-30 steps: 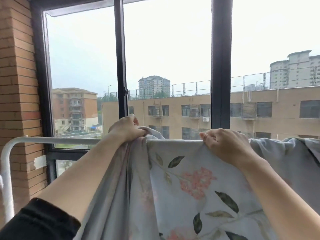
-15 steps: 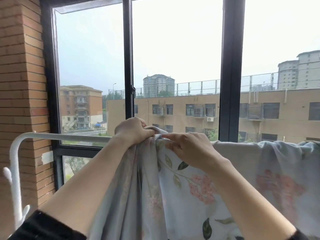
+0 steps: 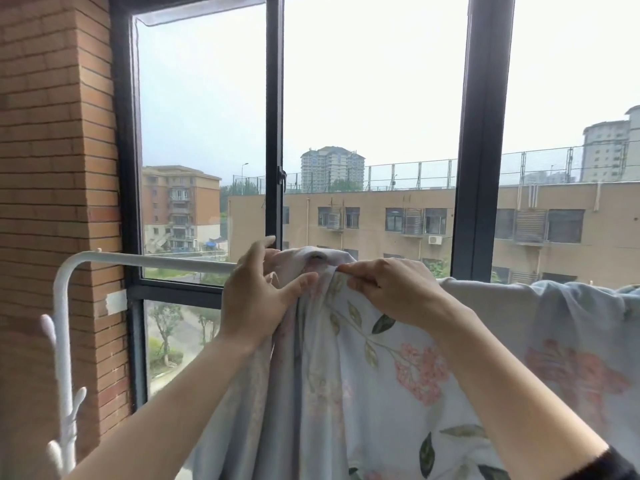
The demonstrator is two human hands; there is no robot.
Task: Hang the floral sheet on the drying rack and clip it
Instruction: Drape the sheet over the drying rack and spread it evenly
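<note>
The floral sheet (image 3: 391, 386), pale blue with pink flowers and green leaves, hangs over the white drying rack's top bar (image 3: 156, 259) and spreads off to the right. Its left end is bunched into a lump on the bar. My left hand (image 3: 258, 299) holds that bunch from the left, thumb pressed into the cloth and fingers loosely curved around it. My right hand (image 3: 388, 292) pinches the sheet's top fold right beside the bunch. No clip is visible.
The rack's white upright (image 3: 62, 327), with short pegs low on it, stands at the left against a brick pillar (image 3: 52, 168). A dark-framed window (image 3: 275, 133) is directly behind the rack, with buildings outside.
My right hand slid left along the bar until it met my left hand at the bunched end. My left hand's fingers have loosened and spread. The view shifted left.
</note>
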